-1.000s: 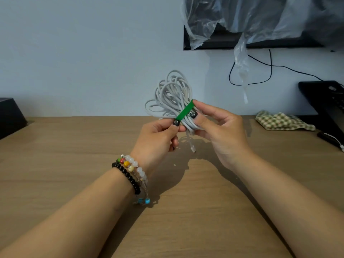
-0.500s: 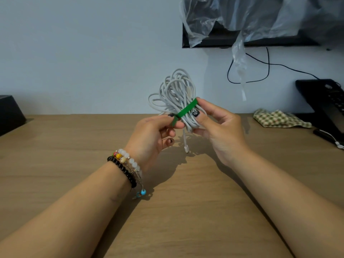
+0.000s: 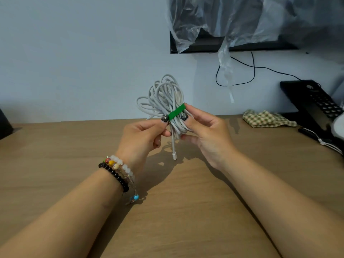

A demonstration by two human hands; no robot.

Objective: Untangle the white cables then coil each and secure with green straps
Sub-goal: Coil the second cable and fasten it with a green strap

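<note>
Both hands, left hand (image 3: 143,135) and right hand (image 3: 206,135), pinch the bunched white cable coil (image 3: 163,97), green strap (image 3: 176,113) wrapped round its middle.

Pale blue-grey wall (image 3: 74,53) behind a wooden table (image 3: 186,211); dark wall-mounted screen (image 3: 232,46) draped in clear plastic sheeting (image 3: 242,15), black cord (image 3: 254,69) hanging beneath; checked cloth (image 3: 266,119) and black telephone (image 3: 314,103) at right

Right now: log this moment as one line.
left hand: pinches green strap | right hand: holds white cable coil | strap: around coil
</note>
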